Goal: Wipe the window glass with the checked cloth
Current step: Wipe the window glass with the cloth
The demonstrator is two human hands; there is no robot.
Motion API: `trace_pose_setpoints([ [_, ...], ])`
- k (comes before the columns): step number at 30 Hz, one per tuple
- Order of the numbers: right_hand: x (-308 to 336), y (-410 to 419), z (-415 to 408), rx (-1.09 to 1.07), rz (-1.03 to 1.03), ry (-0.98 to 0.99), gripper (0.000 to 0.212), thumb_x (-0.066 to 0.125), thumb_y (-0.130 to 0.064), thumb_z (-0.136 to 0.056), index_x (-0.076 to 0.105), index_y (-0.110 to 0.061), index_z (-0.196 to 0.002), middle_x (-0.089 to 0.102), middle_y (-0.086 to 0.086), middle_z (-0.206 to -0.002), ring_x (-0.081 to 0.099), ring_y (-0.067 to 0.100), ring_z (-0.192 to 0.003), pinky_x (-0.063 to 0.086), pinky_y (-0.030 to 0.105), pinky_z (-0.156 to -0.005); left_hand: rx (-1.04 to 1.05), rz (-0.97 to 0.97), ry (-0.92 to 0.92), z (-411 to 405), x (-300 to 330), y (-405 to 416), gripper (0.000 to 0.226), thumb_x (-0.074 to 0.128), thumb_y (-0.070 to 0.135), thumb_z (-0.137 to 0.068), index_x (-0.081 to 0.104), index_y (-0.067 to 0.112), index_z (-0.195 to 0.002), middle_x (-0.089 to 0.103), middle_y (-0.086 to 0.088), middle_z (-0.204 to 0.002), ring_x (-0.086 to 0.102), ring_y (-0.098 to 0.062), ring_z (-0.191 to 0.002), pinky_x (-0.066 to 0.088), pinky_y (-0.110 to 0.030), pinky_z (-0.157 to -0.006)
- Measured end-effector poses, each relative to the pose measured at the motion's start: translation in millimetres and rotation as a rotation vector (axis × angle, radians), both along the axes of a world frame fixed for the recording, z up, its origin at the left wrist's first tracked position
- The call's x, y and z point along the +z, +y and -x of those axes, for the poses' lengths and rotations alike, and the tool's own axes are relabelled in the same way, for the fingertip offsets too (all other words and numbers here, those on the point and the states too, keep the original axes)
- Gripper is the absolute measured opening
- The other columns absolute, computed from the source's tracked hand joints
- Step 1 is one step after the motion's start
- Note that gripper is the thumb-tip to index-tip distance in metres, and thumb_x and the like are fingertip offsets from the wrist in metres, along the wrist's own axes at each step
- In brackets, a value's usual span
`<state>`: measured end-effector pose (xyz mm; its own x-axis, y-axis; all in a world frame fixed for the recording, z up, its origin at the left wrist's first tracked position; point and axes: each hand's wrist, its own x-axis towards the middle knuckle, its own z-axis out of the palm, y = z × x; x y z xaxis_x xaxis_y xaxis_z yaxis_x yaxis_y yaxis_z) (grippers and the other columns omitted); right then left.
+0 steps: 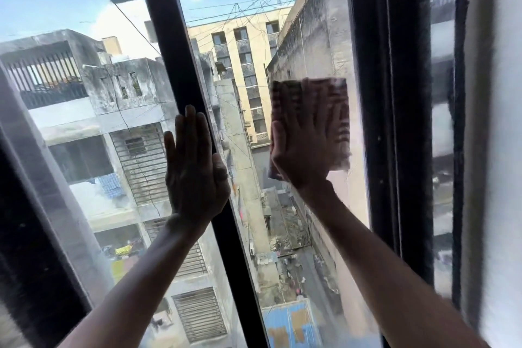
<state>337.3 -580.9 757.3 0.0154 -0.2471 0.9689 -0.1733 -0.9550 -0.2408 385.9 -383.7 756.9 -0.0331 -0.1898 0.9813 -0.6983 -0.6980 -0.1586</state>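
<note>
Head view, only one. Wiping step is in hand, judging by the pose: right hand (303, 147) flat and spread, fingers (313, 110) fanned wide, palm pressing the checked cloth (336, 121) against the window glass (310, 234) of the right pane. Not a clenched grip, more a flat press; the cloth is pinned between palm and glass, not bunched. Cloth is folded roughly square, red-and-pale check, blurred, so likely mid-stroke. It sits at mid-height of the pane, close to the dark right frame (389, 150), its right edge just beside it but apart.

Left hand (195, 167) also open and flat, holding nothing, resting on the dark centre mullion (180, 65) with fingers pointing up and partly over the left pane (84, 121). Looks like bracing only. Thumb wraps the mullion's right edge.

Progress: cannot tell how much of the glass is done; there is a hazy patch near the cloth and lower right of the pane. Upper pane and lower pane both look uncovered by the cloth now.

Next move, as a judgement: keep the palm pressure even and sweep the cloth across or down the pane, working into the corner by the right frame, without letting the cloth slip from under the flat hand. Left hand should stay braced.

Buildings (248, 65) and street seen through the glass, irrelevant.
</note>
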Motion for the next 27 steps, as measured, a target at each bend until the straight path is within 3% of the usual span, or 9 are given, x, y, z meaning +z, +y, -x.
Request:
trace_pose_setpoints([
  [3, -41.6, 53.8, -14.7, 0.103, 0.255, 0.112, 0.061, 0.044, -0.043, -0.110, 0.028, -0.035, -0.169, 0.018, 0.001, -0.181, 0.009, 0.031, -0.170, 0.010, 0.061, -0.137, 0.009, -0.015, -0.002, -1.7, -1.3, 3.4, 0.072, 0.038, 0.011, -0.096, 0.018, 0.000, -0.164, 0.009, -0.015, -0.174, 0.006, -0.026, -0.164, -0.001, -0.041, -0.136],
  [7, -119.5, 28.9, 18.0, 0.088, 0.375, 0.291, 0.056, 0.045, -0.041, -0.109, 0.037, -0.041, -0.165, 0.035, -0.004, -0.175, 0.031, 0.031, -0.165, 0.020, 0.060, -0.136, 0.038, -0.038, -0.041, -2.7, -2.5, 3.5, 0.066, 0.031, 0.018, -0.102, 0.015, 0.000, -0.164, 0.011, -0.018, -0.174, 0.010, -0.030, -0.164, 0.001, -0.043, -0.136],
  [9, -80.9, -5.6, 21.9, 0.031, 0.231, 0.212, 0.057, 0.050, -0.040, -0.108, 0.041, -0.036, -0.164, 0.039, 0.003, -0.174, 0.032, 0.037, -0.163, 0.019, 0.062, -0.135, 0.030, -0.016, -0.033, -3.3, -0.4, 0.9, 0.064, 0.028, 0.019, -0.104, 0.019, -0.001, -0.164, 0.016, -0.021, -0.173, 0.013, -0.032, -0.164, 0.001, -0.043, -0.136],
  [13, 38.2, -4.1, 5.2, -0.049, -0.072, -0.013, 0.061, 0.039, -0.042, -0.112, 0.025, -0.028, -0.169, 0.026, 0.011, -0.179, 0.018, 0.039, -0.167, 0.011, 0.065, -0.136, 0.002, -0.001, -0.006, -5.7, -2.4, -0.1, 0.070, 0.039, 0.012, -0.097, 0.021, -0.001, -0.164, 0.014, -0.018, -0.174, 0.011, -0.031, -0.165, 0.000, -0.042, -0.136],
  [15, 34.8, 27.1, -12.4, 0.000, 0.098, -0.013, 0.059, 0.039, -0.043, -0.112, 0.025, -0.034, -0.169, 0.022, 0.004, -0.180, 0.008, 0.032, -0.169, 0.002, 0.058, -0.138, -0.008, -0.009, -0.017, -8.2, -3.2, 1.9, 0.070, 0.037, 0.013, -0.098, 0.020, -0.001, -0.164, 0.013, -0.016, -0.175, 0.011, -0.031, -0.165, 0.000, -0.042, -0.136],
  [19, -77.8, 24.8, 7.7, 0.041, 0.436, 0.312, 0.060, 0.039, -0.044, -0.111, 0.021, -0.045, -0.168, 0.014, -0.005, -0.181, 0.007, 0.031, -0.170, 0.000, 0.058, -0.138, 0.025, -0.039, -0.030, -13.0, -2.9, 6.0, 0.072, 0.039, 0.015, -0.099, 0.016, 0.002, -0.165, 0.010, -0.015, -0.176, 0.013, -0.030, -0.165, 0.003, -0.043, -0.136],
  [22, -76.8, -38.7, 39.6, -0.006, 0.243, 0.258, 0.059, 0.034, -0.047, -0.109, 0.019, -0.042, -0.167, 0.030, 0.004, -0.177, 0.015, 0.033, -0.167, 0.000, 0.055, -0.139, -0.008, -0.023, -0.025, -9.8, -2.9, 1.6, 0.068, 0.038, 0.015, -0.100, 0.021, -0.001, -0.164, 0.016, -0.019, -0.175, 0.014, -0.031, -0.165, 0.006, -0.044, -0.137],
  [25, -9.8, -52.3, 38.2, -0.047, -0.024, 0.106, 0.065, 0.035, -0.047, -0.110, 0.013, -0.030, -0.168, 0.026, 0.011, -0.178, 0.020, 0.039, -0.166, 0.014, 0.064, -0.136, -0.019, -0.034, -0.014, -10.9, -1.9, 0.6, 0.065, 0.034, 0.015, -0.101, 0.023, -0.003, -0.163, 0.019, -0.022, -0.174, 0.015, -0.032, -0.165, 0.006, -0.044, -0.136],
  [27, 40.3, -23.4, 18.0, -0.005, -0.093, -0.036, 0.058, 0.043, -0.042, -0.110, 0.032, -0.028, -0.166, 0.035, 0.011, -0.175, 0.028, 0.038, -0.164, 0.020, 0.064, -0.135, -0.012, -0.051, 0.000, -11.3, -3.5, 1.8, 0.066, 0.035, 0.015, -0.101, 0.023, -0.003, -0.163, 0.019, -0.021, -0.174, 0.014, -0.032, -0.165, 0.006, -0.044, -0.137],
])
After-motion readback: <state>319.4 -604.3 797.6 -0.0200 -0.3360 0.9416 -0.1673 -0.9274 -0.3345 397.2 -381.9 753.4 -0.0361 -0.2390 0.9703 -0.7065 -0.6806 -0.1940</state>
